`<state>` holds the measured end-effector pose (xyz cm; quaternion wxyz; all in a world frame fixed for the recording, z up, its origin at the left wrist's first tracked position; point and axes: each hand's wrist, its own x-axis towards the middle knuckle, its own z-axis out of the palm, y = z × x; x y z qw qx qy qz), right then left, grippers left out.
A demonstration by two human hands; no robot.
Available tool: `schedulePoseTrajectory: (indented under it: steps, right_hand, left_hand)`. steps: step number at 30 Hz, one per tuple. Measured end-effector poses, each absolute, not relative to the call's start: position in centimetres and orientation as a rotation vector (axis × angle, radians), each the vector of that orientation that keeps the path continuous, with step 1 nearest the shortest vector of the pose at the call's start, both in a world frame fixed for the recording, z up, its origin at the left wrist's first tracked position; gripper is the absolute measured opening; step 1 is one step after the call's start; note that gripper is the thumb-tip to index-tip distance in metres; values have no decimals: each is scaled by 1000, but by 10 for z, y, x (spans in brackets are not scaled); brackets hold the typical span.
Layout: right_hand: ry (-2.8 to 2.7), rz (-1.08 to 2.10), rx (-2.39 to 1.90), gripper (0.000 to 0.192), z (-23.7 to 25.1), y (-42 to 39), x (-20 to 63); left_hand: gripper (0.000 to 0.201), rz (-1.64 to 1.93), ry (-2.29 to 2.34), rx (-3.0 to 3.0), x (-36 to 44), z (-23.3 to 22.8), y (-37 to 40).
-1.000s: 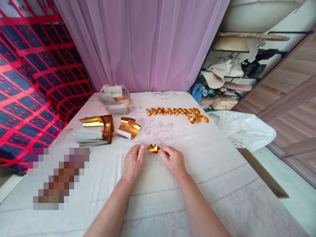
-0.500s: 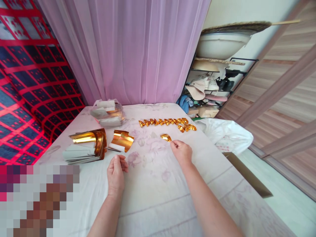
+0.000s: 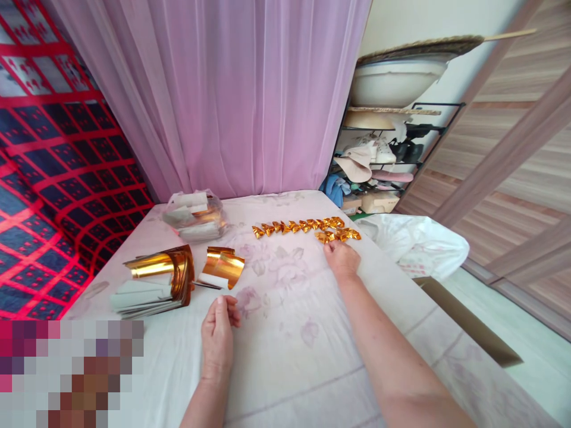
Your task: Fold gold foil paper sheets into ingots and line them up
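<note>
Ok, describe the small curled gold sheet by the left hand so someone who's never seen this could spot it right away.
Start at the bed with the white floral sheet, then look to its left side, beyond the left hand. Two gold foil bundles sit there; the curled sheet is the right one. Unlike the big stack, it is small and has no grey papers under it.

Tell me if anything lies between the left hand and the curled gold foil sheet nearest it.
Nothing visible does. The left hand rests on the white floral cloth, and only bare cloth lies between it and the curled gold foil sheet just beyond its fingertips.
</note>
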<state>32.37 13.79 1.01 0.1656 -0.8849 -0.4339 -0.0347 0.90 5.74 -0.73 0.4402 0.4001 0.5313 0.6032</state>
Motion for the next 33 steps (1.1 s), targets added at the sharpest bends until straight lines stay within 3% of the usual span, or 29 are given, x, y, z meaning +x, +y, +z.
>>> schedulePoseTrajectory:
  steps: [33]
  right_hand:
    - [-1268,-83,-2574,36,4,141,328]
  left_hand:
    - [50,1488,1330,1033,12,-2,57]
